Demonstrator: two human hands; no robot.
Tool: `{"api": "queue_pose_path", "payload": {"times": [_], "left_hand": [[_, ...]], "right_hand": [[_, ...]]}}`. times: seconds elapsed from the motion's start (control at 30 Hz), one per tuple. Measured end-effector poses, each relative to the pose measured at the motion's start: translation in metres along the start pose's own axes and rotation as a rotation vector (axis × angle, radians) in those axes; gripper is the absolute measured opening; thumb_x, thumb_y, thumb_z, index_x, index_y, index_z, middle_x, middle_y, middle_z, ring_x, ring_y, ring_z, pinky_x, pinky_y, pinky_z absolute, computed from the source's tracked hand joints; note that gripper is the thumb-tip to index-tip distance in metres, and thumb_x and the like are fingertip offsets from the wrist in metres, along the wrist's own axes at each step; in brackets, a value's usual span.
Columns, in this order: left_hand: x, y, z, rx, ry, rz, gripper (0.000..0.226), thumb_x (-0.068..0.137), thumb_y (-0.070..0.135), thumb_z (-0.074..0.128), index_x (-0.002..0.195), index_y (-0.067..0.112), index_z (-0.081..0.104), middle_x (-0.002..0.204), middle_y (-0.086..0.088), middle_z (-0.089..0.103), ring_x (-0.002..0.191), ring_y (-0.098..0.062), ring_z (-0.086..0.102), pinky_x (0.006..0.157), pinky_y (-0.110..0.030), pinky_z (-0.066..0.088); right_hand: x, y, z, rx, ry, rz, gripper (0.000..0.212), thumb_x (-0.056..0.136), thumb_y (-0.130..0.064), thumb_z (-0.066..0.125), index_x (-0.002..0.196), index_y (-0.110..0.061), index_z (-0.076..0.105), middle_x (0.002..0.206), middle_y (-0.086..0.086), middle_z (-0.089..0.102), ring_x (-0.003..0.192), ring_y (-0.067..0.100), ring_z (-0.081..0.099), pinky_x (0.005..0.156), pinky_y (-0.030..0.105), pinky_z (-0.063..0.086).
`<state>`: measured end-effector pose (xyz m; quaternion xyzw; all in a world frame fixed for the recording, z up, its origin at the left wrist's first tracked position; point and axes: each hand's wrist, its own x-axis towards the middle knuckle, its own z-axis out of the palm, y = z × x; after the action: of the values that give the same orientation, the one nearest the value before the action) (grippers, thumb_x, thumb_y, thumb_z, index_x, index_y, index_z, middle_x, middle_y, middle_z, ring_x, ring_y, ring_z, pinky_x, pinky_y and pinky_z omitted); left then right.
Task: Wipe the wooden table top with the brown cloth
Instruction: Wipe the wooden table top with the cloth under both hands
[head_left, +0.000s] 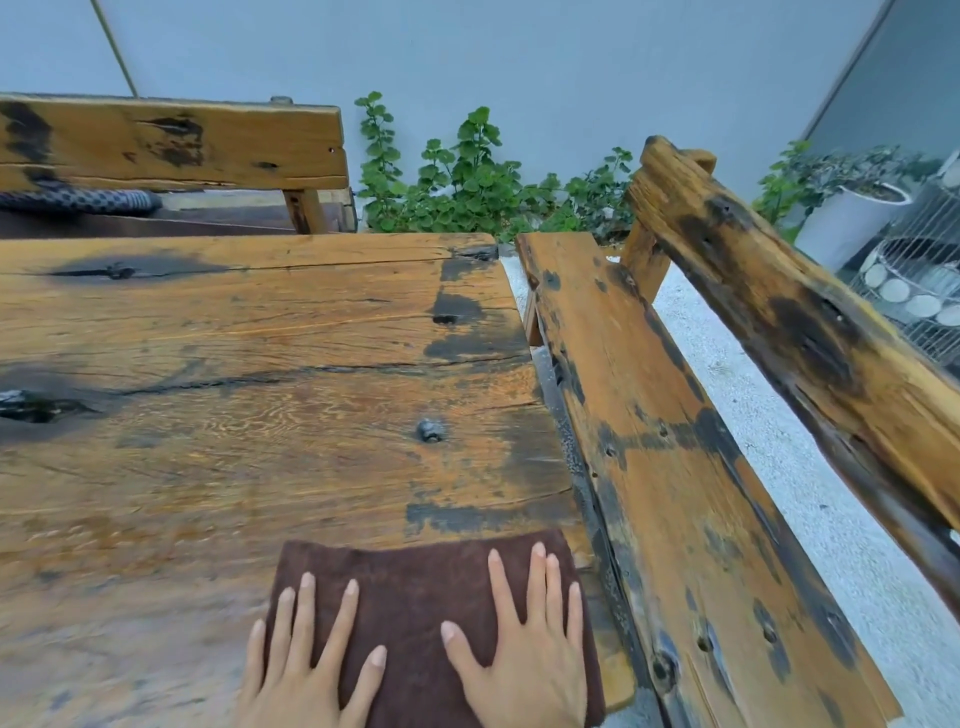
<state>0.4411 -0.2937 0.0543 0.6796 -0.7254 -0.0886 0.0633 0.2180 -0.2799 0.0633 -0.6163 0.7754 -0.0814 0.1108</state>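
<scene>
Both palms lie flat and spread on the cloth (415, 613), nothing pinched: my left hand (306, 670) covers its left half with the little finger spilling onto bare wood, my right hand (524, 649) presses its right half. The cloth sits at the near right corner of the table (234, 441), its right edge almost at the table's right edge, beside the bench (675, 467).

As I judge it, the wipe has hardly covered any ground; nearly all the top lies ahead and to the left. To do it well I would keep even weight through both palms so the cloth slides rather than bunches, push along the grain toward the far edge, and overlap each pass. The cracks and the dark knot (430, 430) may snag the fabric, so I would ease pressure there.
</scene>
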Motion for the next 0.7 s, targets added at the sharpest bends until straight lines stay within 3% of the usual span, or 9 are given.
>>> {"api": "queue_pose_path", "payload": {"times": [0.07, 0.17, 0.27, 0.33, 0.4, 0.47, 0.53, 0.63, 0.7], "left_hand": [[0.006, 0.004, 0.000, -0.033, 0.023, 0.001, 0.079, 0.096, 0.074, 0.019, 0.146, 0.028, 0.058, 0.156, -0.020, 0.047, 0.144, -0.035, 0.039, 0.115, -0.050, 0.029], [0.018, 0.010, -0.002, -0.083, 0.072, 0.010, 0.067, 0.096, 0.071, 0.022, 0.153, 0.040, 0.035, 0.151, -0.026, 0.051, 0.141, -0.037, 0.043, 0.117, -0.043, 0.022], [0.040, 0.013, -0.002, -0.095, 0.166, 0.015, 0.067, 0.096, 0.072, 0.020, 0.159, 0.050, 0.016, 0.148, -0.027, 0.052, 0.157, -0.024, 0.020, 0.121, -0.040, 0.014], [0.062, 0.016, -0.001, -0.136, 0.195, -0.025, 0.069, 0.095, 0.074, 0.019, 0.160, 0.052, 0.011, 0.149, -0.026, 0.052, 0.158, -0.013, 0.004, 0.121, -0.042, 0.015], [0.079, 0.019, 0.001, -0.167, 0.197, -0.063, 0.070, 0.094, 0.076, 0.018, 0.159, 0.053, 0.009, 0.149, -0.025, 0.052, 0.158, -0.010, 0.001, 0.121, -0.043, 0.016], [0.098, 0.020, 0.000, -0.187, 0.151, -0.086, 0.070, 0.093, 0.078, 0.016, 0.159, 0.054, 0.008, 0.150, -0.024, 0.052, 0.159, -0.013, 0.004, 0.123, -0.038, 0.009], [0.117, 0.018, -0.001, -0.200, 0.080, -0.115, 0.072, 0.092, 0.080, 0.014, 0.159, 0.053, 0.012, 0.153, -0.021, 0.050, 0.156, -0.022, 0.020, 0.124, -0.034, 0.004], [0.150, 0.013, -0.002, -0.192, -0.017, -0.137, 0.077, 0.091, 0.083, 0.013, 0.154, 0.043, 0.032, 0.158, -0.015, 0.045, 0.151, -0.026, 0.026, 0.125, -0.032, -0.001], [0.178, 0.009, 0.001, -0.168, -0.041, -0.148, 0.083, 0.092, 0.082, 0.013, 0.152, 0.036, 0.047, 0.160, -0.014, 0.041, 0.147, -0.028, 0.029, 0.125, -0.033, 0.001]], "right_hand": [[0.010, 0.001, 0.001, -0.007, 0.018, -0.005, 0.094, 0.072, -0.083, 0.057, 0.148, -0.028, 0.059, 0.158, 0.023, 0.046, 0.148, 0.036, 0.042, 0.114, 0.056, 0.028], [0.023, 0.003, 0.003, 0.005, 0.011, -0.024, 0.096, 0.066, -0.083, 0.058, 0.144, -0.026, 0.063, 0.154, 0.024, 0.051, 0.145, 0.034, 0.038, 0.116, 0.054, 0.025], [0.045, 0.001, 0.003, 0.006, 0.037, -0.034, 0.098, 0.061, -0.083, 0.060, 0.141, -0.027, 0.066, 0.151, 0.025, 0.054, 0.147, 0.033, 0.034, 0.119, 0.050, 0.015], [0.067, 0.000, 0.004, 0.009, 0.079, -0.034, 0.098, 0.061, -0.084, 0.059, 0.141, -0.027, 0.066, 0.150, 0.025, 0.054, 0.158, 0.028, 0.017, 0.120, 0.049, 0.012], [0.084, -0.001, 0.006, 0.012, 0.108, -0.034, 0.097, 0.063, -0.084, 0.057, 0.142, -0.027, 0.065, 0.151, 0.024, 0.053, 0.162, 0.021, -0.003, 0.121, 0.049, 0.012], [0.102, -0.004, 0.010, 0.003, 0.126, -0.040, 0.097, 0.065, -0.084, 0.057, 0.144, -0.029, 0.063, 0.153, 0.023, 0.051, 0.162, 0.019, -0.008, 0.121, 0.050, 0.013], [0.122, -0.009, 0.013, -0.010, 0.115, -0.053, 0.096, 0.067, -0.085, 0.056, 0.146, -0.029, 0.061, 0.156, 0.022, 0.048, 0.162, 0.023, 0.002, 0.120, 0.052, 0.018], [0.160, -0.017, 0.014, -0.029, 0.085, -0.064, 0.095, 0.072, -0.084, 0.054, 0.149, -0.029, 0.057, 0.159, 0.022, 0.044, 0.152, 0.032, 0.028, 0.116, 0.057, 0.025], [0.190, -0.024, 0.015, -0.033, 0.055, -0.051, 0.093, 0.077, -0.084, 0.049, 0.154, -0.032, 0.049, 0.164, 0.020, 0.037, 0.154, 0.033, 0.029, 0.120, 0.057, 0.022]]}}
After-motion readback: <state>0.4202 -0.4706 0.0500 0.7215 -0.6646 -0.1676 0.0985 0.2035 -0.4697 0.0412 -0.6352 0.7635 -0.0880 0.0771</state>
